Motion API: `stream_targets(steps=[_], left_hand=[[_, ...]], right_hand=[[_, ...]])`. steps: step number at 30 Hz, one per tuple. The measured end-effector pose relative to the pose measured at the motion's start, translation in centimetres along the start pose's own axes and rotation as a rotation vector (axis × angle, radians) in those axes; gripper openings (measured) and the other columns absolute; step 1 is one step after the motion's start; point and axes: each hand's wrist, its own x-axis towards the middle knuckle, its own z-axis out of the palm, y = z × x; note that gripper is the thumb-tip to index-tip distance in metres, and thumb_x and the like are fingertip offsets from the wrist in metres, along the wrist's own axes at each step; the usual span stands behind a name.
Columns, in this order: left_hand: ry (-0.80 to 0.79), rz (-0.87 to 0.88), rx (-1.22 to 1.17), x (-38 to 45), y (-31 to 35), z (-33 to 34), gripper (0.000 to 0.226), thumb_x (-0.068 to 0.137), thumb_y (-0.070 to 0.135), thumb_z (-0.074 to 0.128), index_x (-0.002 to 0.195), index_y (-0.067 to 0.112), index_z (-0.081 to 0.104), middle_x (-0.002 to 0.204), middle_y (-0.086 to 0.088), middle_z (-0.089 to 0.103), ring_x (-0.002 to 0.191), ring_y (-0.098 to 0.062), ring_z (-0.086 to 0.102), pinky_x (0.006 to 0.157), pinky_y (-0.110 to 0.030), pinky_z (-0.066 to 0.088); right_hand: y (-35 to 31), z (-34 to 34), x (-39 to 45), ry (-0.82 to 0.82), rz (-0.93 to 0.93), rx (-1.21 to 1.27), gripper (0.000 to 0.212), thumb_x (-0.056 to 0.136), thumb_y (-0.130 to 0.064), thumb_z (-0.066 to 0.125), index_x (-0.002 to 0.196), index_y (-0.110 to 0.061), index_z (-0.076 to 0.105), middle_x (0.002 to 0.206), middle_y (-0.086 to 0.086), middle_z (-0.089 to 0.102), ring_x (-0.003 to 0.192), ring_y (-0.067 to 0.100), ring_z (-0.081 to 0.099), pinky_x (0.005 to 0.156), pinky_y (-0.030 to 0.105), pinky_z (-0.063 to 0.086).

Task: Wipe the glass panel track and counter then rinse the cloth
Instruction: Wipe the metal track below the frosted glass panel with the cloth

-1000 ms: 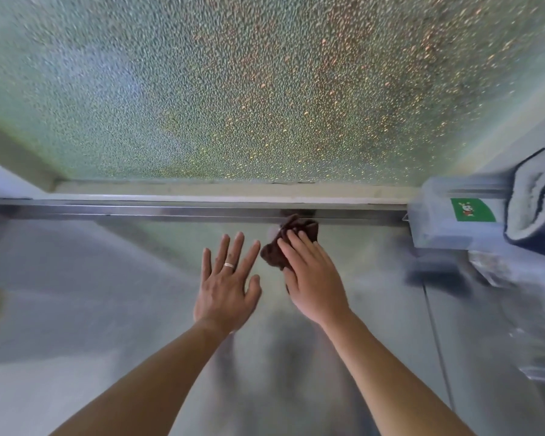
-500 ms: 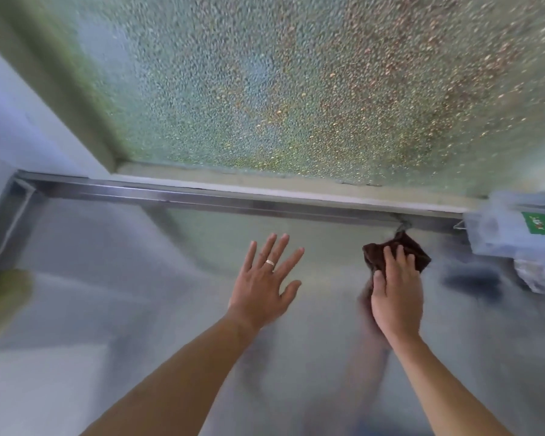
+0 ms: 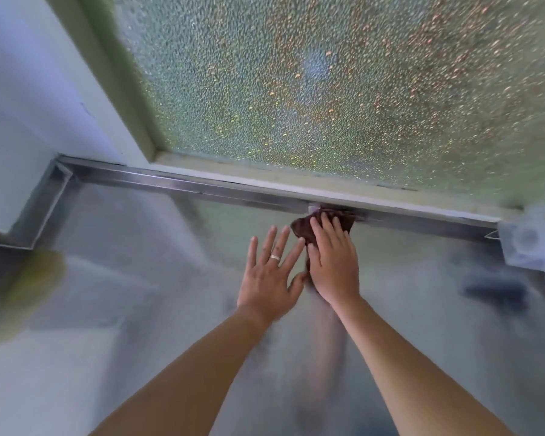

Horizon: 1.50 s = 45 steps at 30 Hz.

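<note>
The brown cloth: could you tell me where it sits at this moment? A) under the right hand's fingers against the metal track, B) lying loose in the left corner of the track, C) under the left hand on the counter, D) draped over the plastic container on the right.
A: the brown cloth lies under the right hand, pressed at the metal track; the left hand lies flat beside it.

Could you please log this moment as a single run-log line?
phase: wiping track | right hand: presses brown cloth against metal track | left hand: open, flat on counter | rinse: not yet done
</note>
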Motion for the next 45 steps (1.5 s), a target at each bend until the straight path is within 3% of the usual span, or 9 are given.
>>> stream_targets(steps=[3,8,15,24,30,35,38,41,45], left_hand=[[-0.014,0.036,0.042,-1.1,-2.6,-0.6,0.064,0.102,0.056,0.022,0.161,0.041,0.004,0.172,0.001,-0.003,0.158,-0.022,-0.009,0.126,-0.057,0.004],[0.059,-0.217,0.087,-6.2,-12.6,-2.7,0.065,0.101,0.056,0.032,0.161,0.041,0.013,0.171,-0.001,0.010,0.158,-0.026,0.008,0.122,-0.063,0.009],[0.040,-0.316,0.074,-7.9,-16.5,-3.5,0.062,0.103,0.057,0.022,0.159,0.046,-0.004,0.171,0.006,-0.008,0.157,-0.019,-0.014,0.125,-0.061,0.001],[0.068,-0.305,0.043,-7.9,-17.0,-3.2,0.062,0.103,0.056,0.020,0.159,0.047,-0.006,0.170,0.008,-0.012,0.156,-0.016,-0.017,0.126,-0.057,-0.001],[0.183,-0.323,-0.081,-8.2,-16.7,-3.8,0.058,0.101,0.042,0.028,0.158,0.035,0.027,0.170,0.001,0.015,0.158,-0.016,0.003,0.127,-0.052,0.002],[0.309,-0.325,-0.181,-8.9,-16.2,-4.2,0.037,0.096,0.030,0.034,0.127,0.021,0.051,0.150,-0.008,0.041,0.144,-0.027,0.037,0.125,-0.052,0.015],[0.331,-0.324,-0.218,-8.7,-17.1,-4.4,0.046,0.096,0.034,0.032,0.135,0.023,0.053,0.154,-0.007,0.041,0.145,-0.026,0.037,0.124,-0.052,0.017],[0.241,-0.353,-0.101,-8.9,-19.5,-5.1,0.056,0.099,0.044,0.027,0.153,0.035,0.039,0.167,-0.003,0.024,0.158,-0.024,0.011,0.125,-0.054,-0.001],[0.131,-0.424,-0.005,-10.3,-23.2,-5.6,0.060,0.100,0.054,0.019,0.160,0.043,0.017,0.172,-0.002,0.007,0.158,-0.027,-0.003,0.124,-0.058,-0.007]], right_hand=[[0.6,-0.6,-1.7,-0.041,-0.087,0.019,0.053,0.102,-0.029,0.041,0.155,-0.023,0.040,0.166,-0.002,0.030,0.156,0.021,0.021,0.124,0.045,0.026],[2.6,-1.4,-5.6,-0.013,-0.187,0.036,0.051,0.102,-0.030,0.044,0.153,-0.023,0.044,0.166,-0.001,0.031,0.156,0.020,0.023,0.125,0.041,0.025],[-2.8,1.1,-4.0,0.106,0.101,-0.050,0.053,0.103,-0.028,0.037,0.153,-0.015,0.044,0.162,0.009,0.038,0.151,0.032,0.032,0.122,0.049,0.029],[-15.7,5.6,3.3,0.095,-0.212,0.053,0.051,0.101,-0.027,0.046,0.150,-0.016,0.047,0.160,0.005,0.042,0.150,0.028,0.035,0.122,0.045,0.028],[-17.2,6.0,3.2,0.101,-0.356,0.255,0.040,0.097,-0.014,0.054,0.135,-0.017,0.063,0.146,0.000,0.059,0.141,0.022,0.050,0.116,0.038,0.038],[-16.0,4.7,-4.1,0.045,-0.393,0.371,0.039,0.092,-0.003,0.058,0.127,-0.019,0.067,0.138,-0.005,0.064,0.136,0.016,0.054,0.109,0.039,0.044],[-12.2,3.5,-7.2,0.169,-0.212,0.278,0.043,0.092,0.001,0.062,0.131,-0.015,0.066,0.140,0.000,0.063,0.135,0.020,0.055,0.109,0.042,0.045],[-7.3,2.1,-8.0,0.272,0.089,0.067,0.041,0.100,-0.010,0.052,0.140,-0.009,0.058,0.150,0.009,0.054,0.142,0.029,0.048,0.111,0.048,0.043],[-5.8,2.1,-6.4,0.177,0.085,-0.041,0.051,0.102,-0.027,0.038,0.148,-0.007,0.049,0.156,0.015,0.046,0.147,0.034,0.039,0.114,0.050,0.040]])
